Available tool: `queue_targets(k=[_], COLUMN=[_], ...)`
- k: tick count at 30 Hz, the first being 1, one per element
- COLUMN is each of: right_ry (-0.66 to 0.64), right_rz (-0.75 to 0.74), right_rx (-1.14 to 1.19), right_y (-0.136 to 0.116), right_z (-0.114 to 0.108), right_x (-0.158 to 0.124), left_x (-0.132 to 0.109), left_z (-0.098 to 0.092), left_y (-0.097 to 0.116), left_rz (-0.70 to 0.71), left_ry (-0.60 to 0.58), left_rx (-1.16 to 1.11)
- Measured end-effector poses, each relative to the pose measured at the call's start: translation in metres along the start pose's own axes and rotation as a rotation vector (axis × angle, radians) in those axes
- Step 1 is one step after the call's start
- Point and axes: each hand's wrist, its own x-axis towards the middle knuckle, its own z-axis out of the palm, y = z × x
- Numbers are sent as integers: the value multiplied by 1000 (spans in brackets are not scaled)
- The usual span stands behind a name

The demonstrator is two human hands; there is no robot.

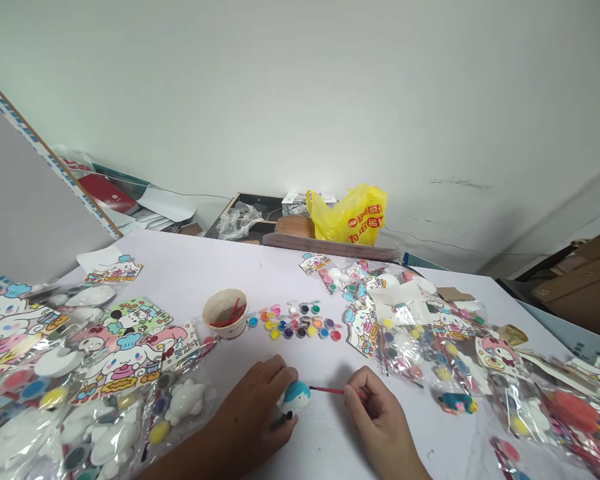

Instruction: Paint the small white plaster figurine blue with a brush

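Observation:
My left hand [257, 413] is closed around a small plaster figure [296, 396], white with a blue-painted top, held just above the white table [195, 267]. My right hand [377, 413] pinches a thin red paintbrush [330, 391] whose tip touches the figure's blue part. Both hands are at the table's near edge, close together.
A paper cup [225, 313] with red brushes stands beyond the hands, beside several small paint pots [300, 323]. Plastic packets of white figures and cartoon cards [95, 380] crowd the left; more packets [440, 340] fill the right. A painted figure [457, 402] lies right. A yellow bag [347, 217] sits behind the table.

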Motion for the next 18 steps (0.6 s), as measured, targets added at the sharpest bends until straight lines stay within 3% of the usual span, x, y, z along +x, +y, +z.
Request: queue_targets(k=[18], right_ry=[-16], right_rz=[-8], right_rx=[-32], right_y=[-2], right_z=[0], right_x=[-1], left_x=[0], left_z=[1], left_y=[0], left_rz=[0], left_ry=[3], left_rx=[15])
